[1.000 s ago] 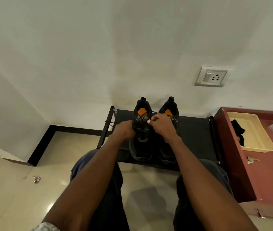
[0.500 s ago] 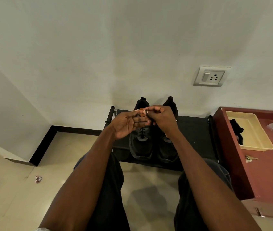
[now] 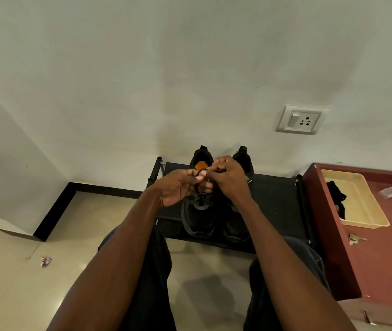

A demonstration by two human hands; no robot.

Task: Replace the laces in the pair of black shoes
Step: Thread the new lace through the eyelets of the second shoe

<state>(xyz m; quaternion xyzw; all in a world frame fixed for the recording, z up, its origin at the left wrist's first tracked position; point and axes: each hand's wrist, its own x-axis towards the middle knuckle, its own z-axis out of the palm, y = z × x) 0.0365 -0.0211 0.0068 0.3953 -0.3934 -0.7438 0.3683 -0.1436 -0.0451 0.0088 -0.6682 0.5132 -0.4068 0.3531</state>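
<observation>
Black thin lace [image 3: 199,187] pinched between both hands above shoes: left hand [image 3: 180,187] curled, thumb and fingers gripping loop; right hand [image 3: 229,179] clenched on other end. Lace runs down to left black shoe [image 3: 198,218]; right black shoe [image 3: 236,225] beside it, both on black fabric rack [image 3: 276,201]. Beige plastic tray [image 3: 362,211] on red-brown cabinet [image 3: 391,259] at right.
</observation>
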